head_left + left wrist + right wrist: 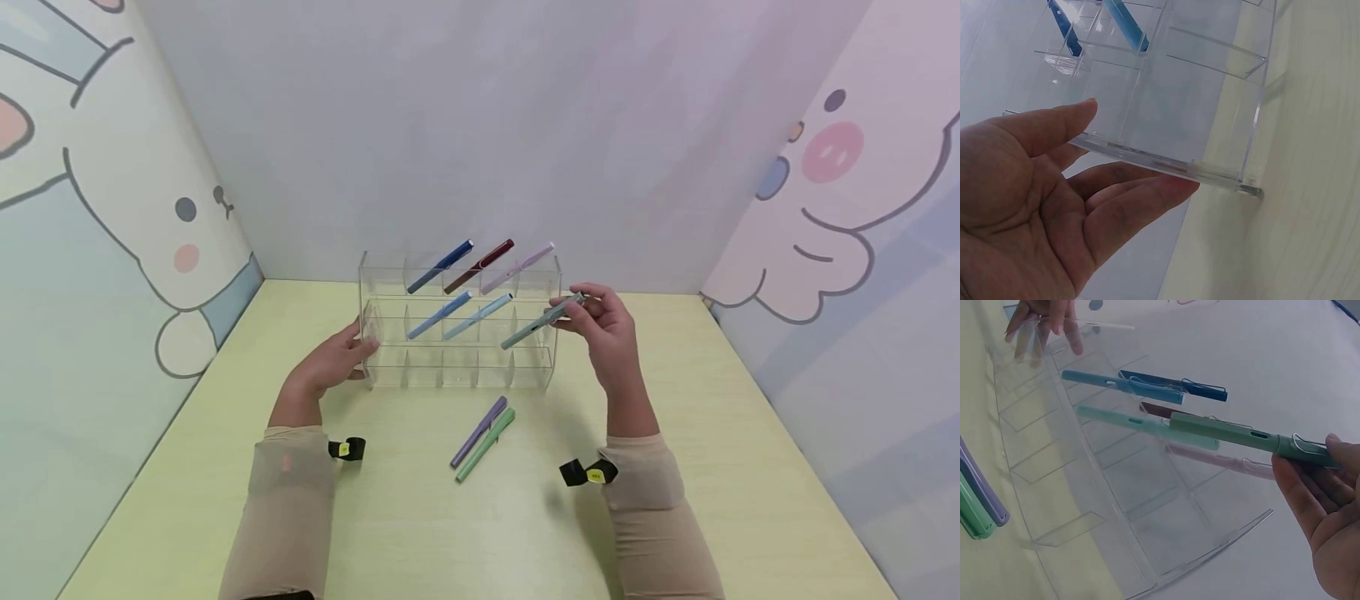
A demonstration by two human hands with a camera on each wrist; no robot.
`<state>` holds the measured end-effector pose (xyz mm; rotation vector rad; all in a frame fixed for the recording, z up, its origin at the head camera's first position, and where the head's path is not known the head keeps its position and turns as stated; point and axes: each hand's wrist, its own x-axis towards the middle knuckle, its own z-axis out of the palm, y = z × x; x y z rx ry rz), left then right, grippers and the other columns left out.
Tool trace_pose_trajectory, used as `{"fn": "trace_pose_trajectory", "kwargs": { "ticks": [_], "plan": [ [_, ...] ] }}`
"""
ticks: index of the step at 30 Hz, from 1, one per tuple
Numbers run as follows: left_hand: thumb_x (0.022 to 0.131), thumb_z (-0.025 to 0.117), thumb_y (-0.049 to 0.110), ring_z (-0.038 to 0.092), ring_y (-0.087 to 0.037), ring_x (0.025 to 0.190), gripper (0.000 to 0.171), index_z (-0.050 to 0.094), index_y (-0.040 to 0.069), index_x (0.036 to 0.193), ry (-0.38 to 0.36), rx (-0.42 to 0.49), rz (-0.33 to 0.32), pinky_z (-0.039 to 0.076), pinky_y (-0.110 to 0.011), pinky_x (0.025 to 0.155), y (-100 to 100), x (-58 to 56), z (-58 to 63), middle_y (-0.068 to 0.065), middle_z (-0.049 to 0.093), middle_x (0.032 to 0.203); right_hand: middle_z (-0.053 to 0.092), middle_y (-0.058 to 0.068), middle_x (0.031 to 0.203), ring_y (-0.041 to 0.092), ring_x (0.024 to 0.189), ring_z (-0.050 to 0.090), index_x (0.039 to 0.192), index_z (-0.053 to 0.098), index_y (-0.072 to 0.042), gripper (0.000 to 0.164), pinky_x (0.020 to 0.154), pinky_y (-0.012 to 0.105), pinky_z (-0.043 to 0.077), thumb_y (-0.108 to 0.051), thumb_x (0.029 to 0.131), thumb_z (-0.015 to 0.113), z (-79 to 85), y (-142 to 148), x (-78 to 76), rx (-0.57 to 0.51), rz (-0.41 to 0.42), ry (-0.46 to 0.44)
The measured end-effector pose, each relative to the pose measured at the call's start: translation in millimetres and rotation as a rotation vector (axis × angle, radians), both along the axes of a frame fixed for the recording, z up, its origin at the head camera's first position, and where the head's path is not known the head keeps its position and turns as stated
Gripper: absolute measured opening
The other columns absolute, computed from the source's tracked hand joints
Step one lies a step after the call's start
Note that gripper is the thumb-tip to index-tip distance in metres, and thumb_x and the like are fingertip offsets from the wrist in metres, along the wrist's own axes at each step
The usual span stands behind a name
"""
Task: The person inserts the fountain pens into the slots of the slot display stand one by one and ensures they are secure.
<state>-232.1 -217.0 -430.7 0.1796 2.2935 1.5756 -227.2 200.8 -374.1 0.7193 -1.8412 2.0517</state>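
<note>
A clear tiered pen rack [459, 357] stands on the table, divided into small compartments. My left hand [333, 360] grips its left side panel [1141, 157], thumb on one face and fingers on the other. At the rack's right end, my right hand [609, 327] pinches a grey-green pen [534, 326] by its clip end. That pen slants over the middle tier, its other end pointing down and left. On the top tier lean a dark blue pen [440, 267], a dark red pen [478, 267] and a lilac pen [517, 268]. The middle tier holds a blue pen [439, 315] and a light blue pen [477, 317].
In front of the rack, a purple pen [478, 432] and a light green pen [485, 445] lie side by side on the pale table [420, 533]. A plain wall [480, 125] rises behind, with cartoon-printed panels on both sides.
</note>
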Motion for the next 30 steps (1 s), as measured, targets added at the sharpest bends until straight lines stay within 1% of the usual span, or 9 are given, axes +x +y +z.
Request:
{"fn": "trace_pose_trajectory", "kwargs": {
  "ticks": [1, 3, 7, 11, 15, 19, 23, 27, 30],
  "plan": [
    [0.105, 0.045, 0.038, 0.04, -0.04, 0.138, 0.065, 0.006, 0.044, 0.156, -0.003, 0.0, 0.0, 0.043, -0.056, 0.106, -0.3, -0.2, 0.1, -0.017, 0.029, 0.158, 0.073, 0.013, 0.105, 0.021, 0.094, 0.073, 0.124, 0.047, 0.014, 0.036, 0.084, 0.038, 0.059, -0.006, 0.098, 0.059, -1.0, -0.9, -0.5, -0.017, -0.003, 0.003],
    [0.105, 0.045, 0.038, 0.041, -0.041, 0.138, 0.066, 0.005, 0.042, 0.157, -0.002, 0.0, -0.001, 0.043, -0.057, 0.106, -0.4, -0.7, 0.6, -0.017, 0.03, 0.158, 0.073, 0.014, 0.106, 0.021, 0.095, 0.073, 0.123, 0.05, 0.01, 0.032, 0.084, 0.038, 0.059, -0.006, 0.097, 0.059, -3.1, -2.5, -2.0, -0.055, -0.009, 0.01],
    [0.104, 0.046, 0.041, 0.041, -0.04, 0.138, 0.067, 0.005, 0.041, 0.157, 0.003, -0.004, -0.003, 0.042, -0.057, 0.106, -0.4, -1.7, 0.9, -0.017, 0.029, 0.158, 0.071, 0.017, 0.108, 0.021, 0.095, 0.072, 0.123, 0.05, 0.009, 0.03, 0.085, 0.039, 0.059, -0.004, 0.097, 0.059, -6.8, -5.5, -4.7, -0.134, -0.046, 0.036],
    [0.103, 0.046, 0.043, 0.041, -0.041, 0.138, 0.067, 0.005, 0.043, 0.156, 0.011, -0.019, -0.006, 0.042, -0.058, 0.107, -0.6, -1.3, -0.4, -0.018, 0.028, 0.158, 0.07, 0.019, 0.107, 0.024, 0.095, 0.072, 0.123, 0.049, 0.01, 0.03, 0.086, 0.04, 0.059, -0.001, 0.096, 0.059, -7.5, -6.0, -5.3, -0.225, -0.101, 0.044],
    [0.105, 0.044, 0.039, 0.043, -0.042, 0.136, 0.065, 0.005, 0.044, 0.156, 0.014, -0.036, 0.003, 0.039, -0.06, 0.108, -1.2, -1.1, -2.1, -0.019, 0.028, 0.158, 0.069, 0.023, 0.108, 0.029, 0.098, 0.072, 0.124, 0.049, 0.01, 0.031, 0.088, 0.041, 0.058, 0.001, 0.096, 0.058, -4.9, -4.7, -5.7, -0.319, -0.133, 0.061],
    [0.105, 0.044, 0.036, 0.043, -0.042, 0.136, 0.065, 0.004, 0.044, 0.156, 0.003, -0.035, 0.015, 0.036, -0.063, 0.109, -1.3, -1.2, -3.0, -0.017, 0.027, 0.159, 0.069, 0.025, 0.108, 0.029, 0.097, 0.072, 0.122, 0.051, 0.008, 0.029, 0.089, 0.042, 0.057, 0.003, 0.095, 0.059, -3.4, -3.3, -6.6, -0.367, -0.136, 0.071],
    [0.106, 0.044, 0.034, 0.042, -0.041, 0.137, 0.064, 0.005, 0.045, 0.156, -0.003, -0.023, 0.01, 0.039, -0.06, 0.108, -0.3, -2.1, -4.9, -0.016, 0.027, 0.159, 0.07, 0.023, 0.106, 0.027, 0.097, 0.072, 0.12, 0.05, 0.011, 0.028, 0.087, 0.041, 0.058, 0.004, 0.094, 0.059, -3.3, -0.3, -8.9, -0.314, -0.11, 0.051],
    [0.106, 0.044, 0.033, 0.038, -0.04, 0.14, 0.063, 0.005, 0.046, 0.155, 0.009, -0.017, 0.011, 0.043, -0.057, 0.105, -0.7, -3.9, -5.6, -0.015, 0.025, 0.16, 0.071, 0.018, 0.107, 0.022, 0.096, 0.072, 0.122, 0.048, 0.013, 0.031, 0.087, 0.039, 0.058, 0.0, 0.096, 0.059, 3.9, 5.2, -15.9, -0.151, -0.089, 0.056],
    [0.106, 0.044, 0.033, 0.036, -0.04, 0.141, 0.064, 0.005, 0.046, 0.155, 0.008, -0.017, 0.016, 0.044, -0.057, 0.105, -1.4, -4.4, -4.4, -0.014, 0.023, 0.161, 0.07, 0.016, 0.107, 0.021, 0.095, 0.072, 0.122, 0.05, 0.009, 0.03, 0.086, 0.038, 0.059, -0.002, 0.096, 0.06, 14.1, 9.6, -22.8, -0.055, -0.066, 0.06]
  ]
}}
